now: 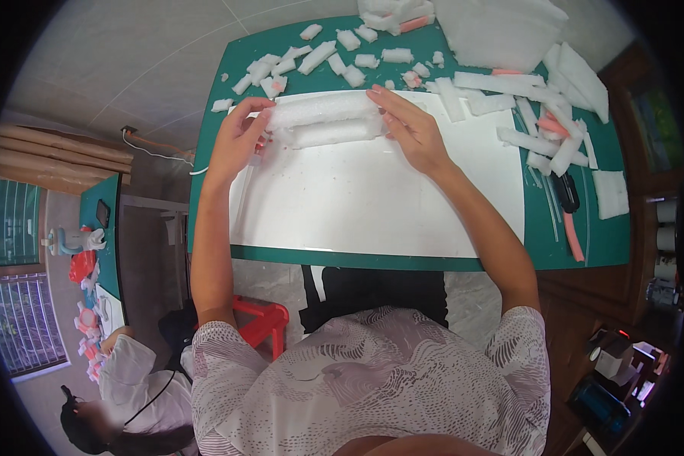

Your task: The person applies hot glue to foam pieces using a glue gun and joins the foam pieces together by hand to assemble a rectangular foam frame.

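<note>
Two long white foam strips lie side by side near the far edge of a white board; I cannot tell whether they are joined. My left hand grips the left end of the farther foam strip, thumb and fingers curled round it. At the other end, my right hand presses its fingertips on top, thumb lower down by the nearer foam strip. Partly behind my left fingers is something small with red and clear parts, too hidden to name.
The board lies on a green table. Several foam offcuts are scattered along the far side, with a pile of foam strips at right. A black-handled tool lies there. A red stool stands below; another person works at left.
</note>
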### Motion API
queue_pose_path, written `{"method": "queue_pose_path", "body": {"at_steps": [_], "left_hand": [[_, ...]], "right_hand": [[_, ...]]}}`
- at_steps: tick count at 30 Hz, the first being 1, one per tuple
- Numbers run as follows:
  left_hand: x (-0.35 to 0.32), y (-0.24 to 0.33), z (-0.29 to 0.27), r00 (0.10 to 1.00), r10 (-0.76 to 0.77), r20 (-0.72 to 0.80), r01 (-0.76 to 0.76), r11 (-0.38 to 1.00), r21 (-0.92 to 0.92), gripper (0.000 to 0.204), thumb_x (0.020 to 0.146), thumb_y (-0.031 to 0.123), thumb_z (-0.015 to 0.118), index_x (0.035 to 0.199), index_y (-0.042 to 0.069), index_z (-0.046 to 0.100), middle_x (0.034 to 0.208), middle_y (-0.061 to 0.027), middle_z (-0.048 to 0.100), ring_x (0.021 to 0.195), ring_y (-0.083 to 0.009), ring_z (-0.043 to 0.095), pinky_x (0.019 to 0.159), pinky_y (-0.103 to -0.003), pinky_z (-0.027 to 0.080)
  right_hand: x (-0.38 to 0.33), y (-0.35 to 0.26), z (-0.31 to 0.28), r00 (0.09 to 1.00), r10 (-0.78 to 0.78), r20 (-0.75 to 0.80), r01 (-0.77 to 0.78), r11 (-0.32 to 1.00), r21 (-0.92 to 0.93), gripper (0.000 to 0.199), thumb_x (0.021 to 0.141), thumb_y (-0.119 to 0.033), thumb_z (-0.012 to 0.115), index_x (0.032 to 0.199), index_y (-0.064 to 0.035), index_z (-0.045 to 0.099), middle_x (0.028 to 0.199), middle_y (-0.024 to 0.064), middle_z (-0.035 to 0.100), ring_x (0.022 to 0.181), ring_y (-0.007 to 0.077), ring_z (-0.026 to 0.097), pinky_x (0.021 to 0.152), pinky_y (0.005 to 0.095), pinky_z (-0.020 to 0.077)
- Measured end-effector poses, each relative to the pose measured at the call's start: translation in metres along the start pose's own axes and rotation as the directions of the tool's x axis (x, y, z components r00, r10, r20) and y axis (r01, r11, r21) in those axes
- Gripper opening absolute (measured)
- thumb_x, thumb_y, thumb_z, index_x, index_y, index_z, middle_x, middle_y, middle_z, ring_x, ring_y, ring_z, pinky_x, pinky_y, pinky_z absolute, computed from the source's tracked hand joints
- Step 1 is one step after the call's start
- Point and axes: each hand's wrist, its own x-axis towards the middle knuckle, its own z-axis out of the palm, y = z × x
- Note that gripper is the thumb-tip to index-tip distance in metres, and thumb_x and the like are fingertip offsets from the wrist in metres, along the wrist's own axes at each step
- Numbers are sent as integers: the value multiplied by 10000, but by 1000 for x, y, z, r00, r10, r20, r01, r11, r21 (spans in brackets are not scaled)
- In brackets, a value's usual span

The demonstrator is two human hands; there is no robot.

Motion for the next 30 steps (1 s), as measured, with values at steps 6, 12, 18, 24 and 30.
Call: {"method": "queue_pose_path", "body": {"at_steps": [6,12,18,24,30], "left_hand": [[-4,-1,3,1000,13,-28,-15,999,-51,340,1081,327,439,1226,84,628,1024,-28,603,769,-93,586,609,-238,478],[-15,-4,1,1000,-12,10,12,996,-86,400,1084,345,420,1368,91,542,1167,-61,586,895,-120,606,696,-260,493],[-24,-11,9,999,15,42,-13,999,-42,524,1052,301,507,1524,128,362,1181,-74,595,994,-138,620,781,-280,498],[-31,-2,7,999,33,34,-28,991,-131,591,1030,223,564,1558,117,320,1218,-99,594,985,-131,611,770,-279,505],[-26,-2,9,995,50,90,-35,987,-156,741,961,200,665,1584,144,269,1286,-87,576,978,-126,602,750,-257,482]], "right_hand": [[-1,-5,-5,994,109,31,-110,993,47,544,970,-163,572,1502,-132,460,1469,128,541,1223,267,610,888,329,559],[-3,3,-5,986,136,92,-123,983,-138,722,890,-170,700,1534,-157,375,1366,155,600,1125,242,649,779,318,579],[-2,9,-1,968,224,113,-203,964,-171,658,894,-190,713,1485,-130,432,1148,136,702,1003,219,688,765,307,572],[4,3,-8,867,460,192,-494,846,202,630,918,-237,715,1466,-91,442,1026,97,705,893,145,669,681,257,546],[2,12,-16,864,455,217,-503,805,315,607,934,-218,703,1460,-67,441,982,83,704,870,128,654,636,244,538]]}}
